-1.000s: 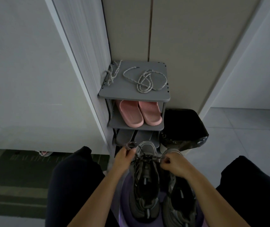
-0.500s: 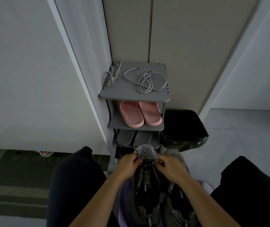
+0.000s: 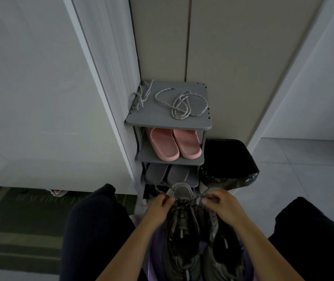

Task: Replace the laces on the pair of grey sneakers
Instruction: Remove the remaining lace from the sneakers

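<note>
Head view: a seated person looks down between dark-clad knees at two grey sneakers side by side on a purple stool (image 3: 153,258), toes pointing away.

The left hand (image 3: 160,207) and the right hand (image 3: 221,205) meet over the toe end of the sneaker (image 3: 182,238) on the left of the view. Each hand has its fingers curled and pinches one end of the dark speckled lace (image 3: 183,204). The lace runs taut between the hands and crosses the sneaker's front eyelets. A loop of it sticks out beyond the left hand's knuckles. The rest of that sneaker's eyelet rows look bare, with the tongue showing.

The second sneaker (image 3: 225,256) touches the first on its right and partly lies under the right forearm. I cannot tell whether it has a lace.

Just beyond the hands stands a grey rack (image 3: 168,123). On its top shelf lie a pale lace (image 3: 182,104) in loose coils and a second pale lace (image 3: 141,96) bunched at the left edge. Pink slippers (image 3: 175,145) sit on the shelf below, and grey slippers (image 3: 166,173) on the one under that. A bin (image 3: 228,159) lined with a black bag stands right of the rack. A dark mat (image 3: 20,216) lies on the floor to the left.
</note>
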Demonstrator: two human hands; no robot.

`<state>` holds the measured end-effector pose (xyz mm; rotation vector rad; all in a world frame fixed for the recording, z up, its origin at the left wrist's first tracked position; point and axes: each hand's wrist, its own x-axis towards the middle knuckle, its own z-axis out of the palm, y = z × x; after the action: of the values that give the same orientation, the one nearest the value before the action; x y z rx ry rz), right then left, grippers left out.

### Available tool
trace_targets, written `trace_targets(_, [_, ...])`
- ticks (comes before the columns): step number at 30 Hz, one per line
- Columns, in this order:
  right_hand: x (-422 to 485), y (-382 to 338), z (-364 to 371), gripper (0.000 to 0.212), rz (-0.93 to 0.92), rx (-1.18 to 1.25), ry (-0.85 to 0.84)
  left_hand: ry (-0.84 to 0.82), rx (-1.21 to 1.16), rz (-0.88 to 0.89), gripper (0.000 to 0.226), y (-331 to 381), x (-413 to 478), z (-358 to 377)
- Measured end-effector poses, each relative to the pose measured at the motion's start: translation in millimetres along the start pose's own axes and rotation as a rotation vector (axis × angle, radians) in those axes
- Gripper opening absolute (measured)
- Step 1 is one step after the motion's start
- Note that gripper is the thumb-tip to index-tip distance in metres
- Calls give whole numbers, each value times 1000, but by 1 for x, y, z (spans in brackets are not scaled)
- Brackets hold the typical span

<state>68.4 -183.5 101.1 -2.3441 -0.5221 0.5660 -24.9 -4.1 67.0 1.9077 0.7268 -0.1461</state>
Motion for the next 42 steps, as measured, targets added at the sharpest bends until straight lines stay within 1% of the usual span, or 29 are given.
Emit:
trace_targets(1, [3,-2,5,16,-35,-51,-24,-10,69,22,19,-1,1,3])
trace_targets(3, [7,-8,14,25,-46,-173,-57,5,141,42,19,0,3,5])
trace_targets(4, [8,-11,18,24,-27,-194,-80,18,174,55,18,0,4,4])
trace_targets(6, [9,-16,26,15,16,-162,-110,56,236,106,15,4,3,4])
trace_targets(7, [9,-18,28,16,35,-155,-107,89,241,133,17,5,3,5])
trace_targets(8, [9,-19,30,16,47,-155,-99,132,206,162,18,5,3,4])
trace_targets(9, [9,-18,30,16,60,-153,-92,168,138,154,20,5,4,3])
trace_targets(12, [10,-16,29,5,74,-121,-104,217,-165,55,23,3,6,0])
trace_targets(14, [12,-15,29,10,93,-99,-127,212,-399,-44,20,4,4,2])
trace_targets(15, [12,-14,29,15,109,-78,-132,222,-474,-80,21,4,2,4])
trace_targets(16, [12,-15,28,14,118,-60,-130,244,-467,-81,21,3,0,6])
trace_targets(17, [13,-15,28,11,125,-50,-126,240,-406,-60,21,3,-3,8])
trace_targets(20, [13,-14,30,15,143,-40,-108,161,-309,25,21,-2,-11,18])
trace_targets(23, [13,-14,31,20,171,7,-93,235,-249,49,22,-2,-9,14])
trace_targets(24, [13,-13,31,22,180,27,-87,268,-308,58,22,1,-7,10])
trace_targets(27, [14,-13,29,19,188,56,-72,361,-710,33,22,18,-6,-9])
trace_targets(28, [14,-14,29,19,185,49,-68,361,-786,35,21,20,-6,-14])
trace_targets(31, [11,-16,30,24,172,13,-71,371,-908,36,19,18,-7,-19])
trace_targets(32, [11,-17,30,26,169,-1,-71,366,-904,32,18,16,-8,-19])
trace_targets(33, [11,-18,30,28,170,-14,-71,349,-844,14,14,13,-10,-16])
trace_targets(35, [11,-17,31,27,174,-27,-70,254,-627,0,4,4,-14,-2])
trace_targets(36, [11,-17,31,25,173,-38,-75,200,-537,-1,7,0,-15,6])
trace_targets(37, [12,-18,31,21,164,-59,-87,180,-470,5,14,-4,-15,12])
trace_targets(39, [13,-18,31,16,143,-93,-119,222,-377,3,26,-8,-14,16])
trace_targets(41, [13,-17,31,19,141,-95,-117,261,-266,17,30,-10,-12,14])
trace_targets(42, [13,-17,31,22,139,-96,-100,274,-266,17,29,-10,-10,14])
